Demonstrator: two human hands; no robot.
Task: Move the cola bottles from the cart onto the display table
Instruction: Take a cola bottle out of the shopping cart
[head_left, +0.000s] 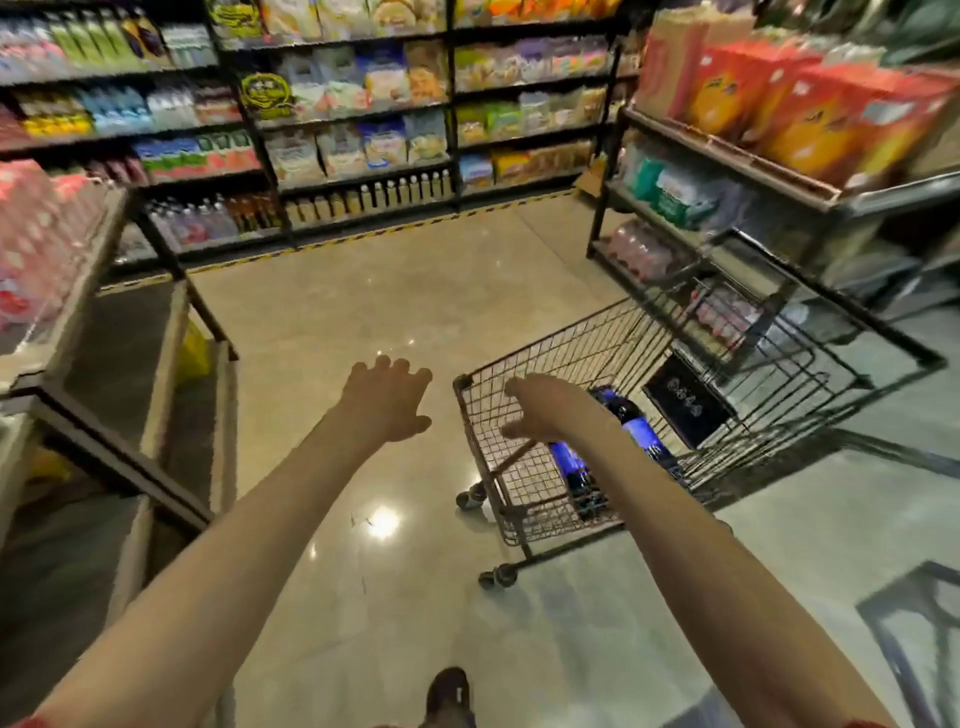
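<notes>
Cola bottles (641, 431) with blue labels lie on their sides in the wire cart (524, 483) at centre right of the frame; we count at least 2. Our right hand (540, 410) hovers over the cart's near corner, fingers loosely extended, holding nothing. Our left hand (387, 400) is spread open above the floor, left of the cart. The display table (85, 280) stands at the left edge, with pink packs (31, 234) on it.
</notes>
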